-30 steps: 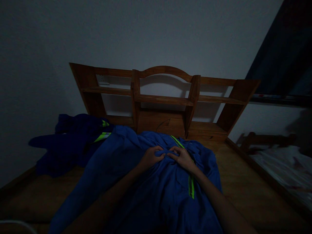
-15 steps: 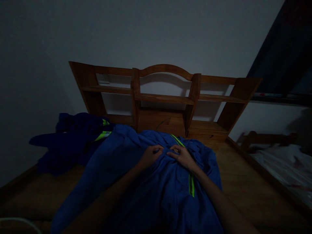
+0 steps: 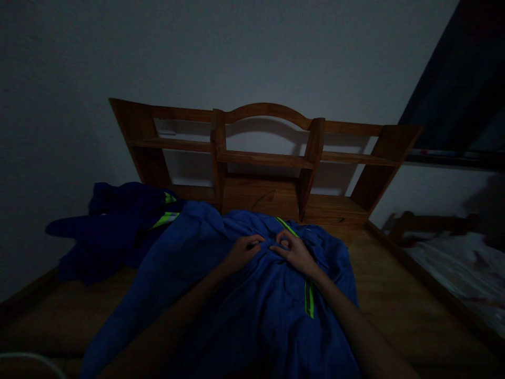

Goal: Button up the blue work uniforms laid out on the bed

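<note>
A blue work garment (image 3: 205,295) with yellow-green strips lies spread and rumpled in front of me. My left hand (image 3: 241,253) pinches its cloth near the middle, thumb and forefinger bent toward each other. Just to the right, my right hand (image 3: 294,253) is curled on the same part of the cloth, its thumb and forefinger forming a ring. The fingertips of both hands almost meet over a small gathered spot. Dim light hides whatever small detail lies between them. One yellow-green strip (image 3: 309,300) runs beneath my right wrist.
Bunched at the left is a darker blue garment (image 3: 114,231) with yellow-green bands. Behind stands a wooden headboard with shelves (image 3: 268,158), against a pale wall. Wooden boards (image 3: 389,284) extend right to a raised edge, with white plastic or cloth (image 3: 465,263) beyond. A pale cord (image 3: 33,356) curves at lower left.
The fingers of my right hand have shifted slightly, with the forefinger raised and more rounded. My left fingers have moved very little, and the garment stays in place.
</note>
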Motion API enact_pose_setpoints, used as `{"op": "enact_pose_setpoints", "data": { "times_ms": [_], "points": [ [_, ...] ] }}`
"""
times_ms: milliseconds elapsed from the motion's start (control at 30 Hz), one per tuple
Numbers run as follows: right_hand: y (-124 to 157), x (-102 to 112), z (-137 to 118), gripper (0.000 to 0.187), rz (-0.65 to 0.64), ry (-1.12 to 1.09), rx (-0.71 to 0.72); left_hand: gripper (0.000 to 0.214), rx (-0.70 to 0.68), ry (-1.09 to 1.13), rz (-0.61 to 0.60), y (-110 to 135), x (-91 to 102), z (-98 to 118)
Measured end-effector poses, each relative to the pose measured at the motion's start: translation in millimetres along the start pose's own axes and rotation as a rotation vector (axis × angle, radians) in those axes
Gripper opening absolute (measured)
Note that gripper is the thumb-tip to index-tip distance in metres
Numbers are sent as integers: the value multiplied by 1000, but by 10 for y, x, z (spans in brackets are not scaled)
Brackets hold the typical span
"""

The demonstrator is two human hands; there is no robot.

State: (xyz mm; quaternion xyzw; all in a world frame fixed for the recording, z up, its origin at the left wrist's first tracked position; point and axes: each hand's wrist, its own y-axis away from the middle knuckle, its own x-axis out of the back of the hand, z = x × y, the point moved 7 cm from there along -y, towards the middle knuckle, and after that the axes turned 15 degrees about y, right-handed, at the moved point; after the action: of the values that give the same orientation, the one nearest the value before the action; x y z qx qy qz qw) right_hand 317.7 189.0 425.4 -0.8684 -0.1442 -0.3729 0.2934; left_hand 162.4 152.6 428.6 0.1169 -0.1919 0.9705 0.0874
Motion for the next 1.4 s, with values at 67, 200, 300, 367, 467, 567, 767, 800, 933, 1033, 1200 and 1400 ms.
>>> {"op": "enact_pose_setpoints", "data": {
  "times_ms": [67, 200, 300, 367, 467, 567, 767, 800, 933, 1033, 1200, 1400],
  "points": [
    [4, 1, -14, 30, -12, -1, 2, 28, 7, 23, -18, 5, -5, 7],
    [-6, 12, -92, 25, -55, 12, 62, 29, 33, 76, -46, 17, -18, -18],
    [-16, 38, -120, 22, -58, 23, 70, 29, 46, 102, -48, 20, -19, -38],
    [-16, 52, -134, 21, -49, 31, 77, 30, 46, 104, -42, 17, -14, -46],
    [-8, 50, -139, 19, -43, 52, 73, 30, 36, 87, -46, 9, -19, -50],
    [-2, 39, -122, 18, -20, 81, 51, 29, 4, 22, -38, 7, -36, -20],
    [-11, 61, -77, 14, 72, 195, -7, 25, -201, -425, 95, 42, -61, 279],
    [-15, 77, -66, 14, 95, 220, -19, 26, -223, -477, 89, 46, -80, 313],
    [-24, 140, -8, 16, 187, 343, -86, 31, -220, -601, 70, 41, -107, 293],
    [-24, 134, 18, 17, 209, 436, -115, 32, -176, -691, 95, 44, -76, 215],
    [-26, 227, 103, 15, 248, 577, -167, 32, -110, -710, 141, 30, 33, 189],
    [25, 536, 336, 13, 339, 665, -293, 17, -134, -445, 167, -161, 56, 127]
  ]
}}
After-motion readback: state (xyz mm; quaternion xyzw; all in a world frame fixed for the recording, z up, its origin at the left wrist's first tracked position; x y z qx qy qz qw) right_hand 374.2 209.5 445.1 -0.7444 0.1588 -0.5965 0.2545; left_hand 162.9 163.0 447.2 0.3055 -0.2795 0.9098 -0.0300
